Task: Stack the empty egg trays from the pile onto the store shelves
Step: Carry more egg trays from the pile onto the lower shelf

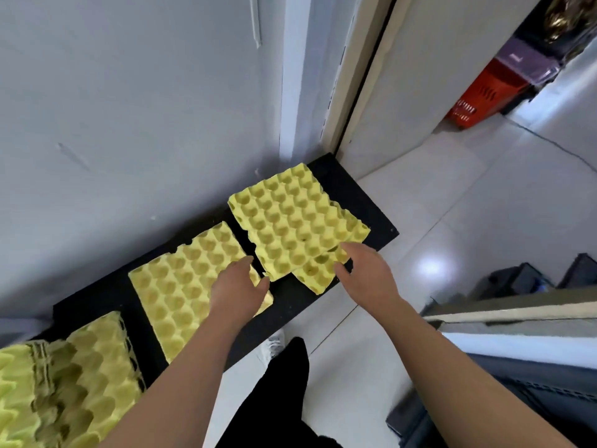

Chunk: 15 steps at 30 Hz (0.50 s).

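Note:
Yellow egg trays lie on a low black shelf (361,202) along the grey wall. At the shelf's right end a top tray (290,218) sits skewed over a lower tray (318,270) whose corner sticks out at the front. My left hand (237,289) hovers with relaxed fingers above the middle tray (181,279), its fingertips near the skewed tray's near-left corner. My right hand (365,270) has straight fingers that reach the front edge of the two right trays; contact is unclear. A tall pile of trays (58,392) stands at the shelf's left end.
White tiled floor (452,221) lies to the right of the shelf. A red basket (481,98) stands at the far right, behind a door frame. Dark boxes and a counter edge (517,312) crowd the lower right. My leg and a white shoe (274,345) are below the shelf.

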Available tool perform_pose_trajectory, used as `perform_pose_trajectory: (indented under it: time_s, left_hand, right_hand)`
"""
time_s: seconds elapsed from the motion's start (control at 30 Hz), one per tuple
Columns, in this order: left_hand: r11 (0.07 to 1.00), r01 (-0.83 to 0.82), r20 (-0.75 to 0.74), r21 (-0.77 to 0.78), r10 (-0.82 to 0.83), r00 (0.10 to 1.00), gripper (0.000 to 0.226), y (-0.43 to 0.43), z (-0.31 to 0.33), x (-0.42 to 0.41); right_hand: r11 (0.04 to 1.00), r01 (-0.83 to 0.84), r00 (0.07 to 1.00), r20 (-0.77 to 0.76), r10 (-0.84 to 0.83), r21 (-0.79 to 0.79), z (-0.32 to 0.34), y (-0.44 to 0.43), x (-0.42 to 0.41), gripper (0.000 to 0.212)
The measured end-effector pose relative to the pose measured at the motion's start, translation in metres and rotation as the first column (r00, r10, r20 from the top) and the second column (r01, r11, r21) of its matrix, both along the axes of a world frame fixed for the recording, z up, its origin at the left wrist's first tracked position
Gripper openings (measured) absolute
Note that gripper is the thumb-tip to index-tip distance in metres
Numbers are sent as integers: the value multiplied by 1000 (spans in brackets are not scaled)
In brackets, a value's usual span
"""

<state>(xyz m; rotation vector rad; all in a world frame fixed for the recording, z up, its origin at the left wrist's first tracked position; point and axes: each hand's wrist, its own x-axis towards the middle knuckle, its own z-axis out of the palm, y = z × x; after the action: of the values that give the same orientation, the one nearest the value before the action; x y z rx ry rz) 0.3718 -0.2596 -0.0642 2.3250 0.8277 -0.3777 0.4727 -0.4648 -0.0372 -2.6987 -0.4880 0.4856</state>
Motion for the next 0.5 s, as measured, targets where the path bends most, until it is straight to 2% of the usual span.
perform_pose_trajectory:
  time_s: [0.17,0.37,0.5]
  left_hand:
    - [995,-52,-111,-88,42,993,66,12,-53,59]
    - [981,-116,-228,-152,80,970,81,13,-123,99]
    - [930,-281,-295,-239,207,933,95,8,-164,112]
  right_hand:
    - [999,6,998,-65,-10,-51,-52,12,64,45]
    - [993,44,976,-209,-66,-108,-127,21,125,62]
    - [985,49,947,-305,-98,-165,-173,21,157,82]
